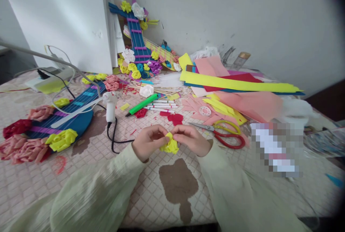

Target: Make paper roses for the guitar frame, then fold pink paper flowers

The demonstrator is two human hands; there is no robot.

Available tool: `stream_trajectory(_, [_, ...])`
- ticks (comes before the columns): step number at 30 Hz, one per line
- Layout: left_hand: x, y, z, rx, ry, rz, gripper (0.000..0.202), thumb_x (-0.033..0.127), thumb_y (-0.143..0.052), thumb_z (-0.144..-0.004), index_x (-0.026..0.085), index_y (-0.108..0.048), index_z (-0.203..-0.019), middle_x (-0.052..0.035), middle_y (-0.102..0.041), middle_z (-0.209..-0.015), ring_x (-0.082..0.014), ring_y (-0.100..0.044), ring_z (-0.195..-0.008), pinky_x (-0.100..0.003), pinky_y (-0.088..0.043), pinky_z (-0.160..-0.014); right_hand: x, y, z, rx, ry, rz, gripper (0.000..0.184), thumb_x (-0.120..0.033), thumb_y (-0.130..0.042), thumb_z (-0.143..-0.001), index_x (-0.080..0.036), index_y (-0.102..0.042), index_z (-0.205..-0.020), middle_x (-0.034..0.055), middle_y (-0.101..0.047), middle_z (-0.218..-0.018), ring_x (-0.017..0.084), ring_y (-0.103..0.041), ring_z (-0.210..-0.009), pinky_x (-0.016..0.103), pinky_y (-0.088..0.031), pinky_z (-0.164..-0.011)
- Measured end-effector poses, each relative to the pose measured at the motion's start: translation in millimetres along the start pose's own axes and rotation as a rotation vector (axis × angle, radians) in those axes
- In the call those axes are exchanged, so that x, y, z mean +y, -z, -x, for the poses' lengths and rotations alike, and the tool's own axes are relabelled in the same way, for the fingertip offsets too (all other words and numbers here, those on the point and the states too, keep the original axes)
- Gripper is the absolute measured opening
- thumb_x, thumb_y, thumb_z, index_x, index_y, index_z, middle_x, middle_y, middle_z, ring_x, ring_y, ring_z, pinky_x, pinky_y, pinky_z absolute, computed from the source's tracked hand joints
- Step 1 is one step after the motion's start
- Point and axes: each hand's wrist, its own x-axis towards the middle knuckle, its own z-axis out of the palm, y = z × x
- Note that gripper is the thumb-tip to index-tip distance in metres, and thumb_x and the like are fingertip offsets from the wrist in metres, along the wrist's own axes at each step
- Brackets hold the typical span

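Note:
Between my two hands, above the near middle of the table, is a crumpled yellow paper flower (170, 146). My left hand (151, 139) pinches it from the left with thumb and fingers. From the right, my right hand (192, 138) pinches its upper edge. Both hands are closed, and their fingertips nearly meet over the flower. Just right of my right hand lie scissors (229, 140) with one red and one yellow handle. A white glue gun (110, 108) stands left of my left hand, its black cord on the table.
A blue guitar-shaped craft (83, 117) with paper flowers lies at left; another blue craft (138, 38) leans at the back. A green marker (142, 104), several thin pens (161, 106), red scraps (175, 118) and a yellow strip (237, 83) lie beyond my hands.

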Motion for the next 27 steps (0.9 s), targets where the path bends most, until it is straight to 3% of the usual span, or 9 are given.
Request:
stream_trajectory(9, [-1.9, 0.6, -0.5, 0.002, -0.080, -0.060, 0.020, 0.026, -0.065, -0.060, 0.012, -0.053, -0.066, 0.0010, -0.054, -0.061, -0.0078, -0.050, -0.054, -0.020, -0.041, -0.051, -0.3, -3.0, 4.2, -0.014, -0.029, -0.001, 0.020, -0.031, -0.062, -0.067, -0.015, -0.051, -0.071, -0.0019, -0.049, -0.064, 0.008, -0.044, -0.055, 0.021, -0.035, -0.051])
stream_trajectory(18, [-4.1, -2.4, 0.2, 0.048, -0.071, -0.105, 0.021, 0.029, -0.063, -0.062, 0.012, -0.053, -0.067, -0.0004, -0.055, -0.063, -0.0095, -0.052, -0.057, -0.021, -0.043, -0.053, 0.3, -4.7, 3.2, 0.061, 0.034, 0.068, 0.007, -0.019, -0.054, -0.063, -0.015, -0.051, -0.069, -0.0004, -0.050, -0.064, 0.011, -0.046, -0.060, 0.023, -0.038, -0.055])
stream_trajectory(23, [-5.7, -3.2, 1.8, 0.091, -0.159, -0.240, 0.016, 0.028, -0.059, -0.065, 0.013, -0.053, -0.067, -0.0016, -0.055, -0.066, -0.0117, -0.054, -0.062, -0.022, -0.046, -0.055, -0.3, -5.2, 4.4, 0.058, 0.001, 0.094, 0.010, -0.024, -0.056, -0.066, -0.015, -0.052, -0.069, 0.0002, -0.052, -0.065, 0.012, -0.048, -0.060, 0.024, -0.040, -0.057])
stream_trajectory(27, [-10.1, -2.2, 2.6, 0.127, -0.277, -0.405, 0.010, 0.024, -0.056, -0.068, 0.014, -0.054, -0.069, -0.0027, -0.057, -0.068, -0.0122, -0.055, -0.063, -0.023, -0.047, -0.056, 4.3, -7.3, 3.9, 0.127, -0.032, 0.162, 0.007, -0.021, -0.056, -0.065, -0.016, -0.052, -0.067, 0.0002, -0.053, -0.064, 0.012, -0.049, -0.060, 0.025, -0.041, -0.057])
